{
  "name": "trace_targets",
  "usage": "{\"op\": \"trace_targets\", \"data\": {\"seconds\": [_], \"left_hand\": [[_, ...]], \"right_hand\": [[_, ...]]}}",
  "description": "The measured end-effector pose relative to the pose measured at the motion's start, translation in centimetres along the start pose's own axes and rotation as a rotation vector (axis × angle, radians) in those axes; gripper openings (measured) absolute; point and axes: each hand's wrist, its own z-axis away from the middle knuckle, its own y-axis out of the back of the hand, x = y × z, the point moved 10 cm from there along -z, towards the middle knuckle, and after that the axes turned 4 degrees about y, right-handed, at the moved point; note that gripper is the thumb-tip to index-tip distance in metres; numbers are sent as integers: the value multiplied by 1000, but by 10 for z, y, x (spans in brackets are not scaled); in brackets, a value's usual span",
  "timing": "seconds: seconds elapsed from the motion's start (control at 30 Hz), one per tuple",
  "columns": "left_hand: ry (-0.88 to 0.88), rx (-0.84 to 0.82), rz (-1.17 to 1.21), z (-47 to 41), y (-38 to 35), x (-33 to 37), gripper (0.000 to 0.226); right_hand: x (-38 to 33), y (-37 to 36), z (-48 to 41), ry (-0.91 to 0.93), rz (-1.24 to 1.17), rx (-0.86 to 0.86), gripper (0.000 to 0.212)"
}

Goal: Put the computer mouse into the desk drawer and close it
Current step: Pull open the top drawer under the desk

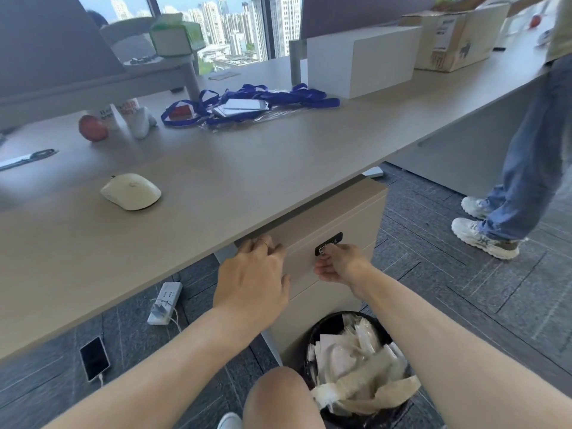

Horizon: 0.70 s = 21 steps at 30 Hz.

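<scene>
A long pale wood-grain desk [216,181] runs across an office with city towers behind the glass at the top of the frame and dark carpet below. At lower centre the left hand [253,280] has its fingers curled over the top left edge of the top drawer [306,243] of the pedestal under the desk, while the right hand [340,264] pinches at the small lock [328,244] on the drawer front; whether a key is in it cannot be told. The drawer looks shut. If the lock is engaged, pulling will only strain the fingers; if it frees suddenly, the drawer may run out toward the black waste bin [315,335] just below. The computer mouse [131,191] lies untouched at centre left of the frame, well apart from both hands: cream, smooth, low-domed, cordless by the look of it, likely light and slippery to lift.
</scene>
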Motion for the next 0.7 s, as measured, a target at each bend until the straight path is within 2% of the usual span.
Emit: {"op": "trace_targets", "data": {"seconds": [0.13,0.27,0.47,0.7], "left_hand": [[8,7,31,-4,2,-2,43],[20,25,65,-6,3,-4,37],[30,11,57,-3,1,-3,46],[41,-21,65,3,1,1,58]], "right_hand": [[4,-1,-1,43,-81,20,11],[12,11,11,41,-138,41,15],[33,49,53,93,-129,72,22],[50,88,98,116,-88,103,22]]}}
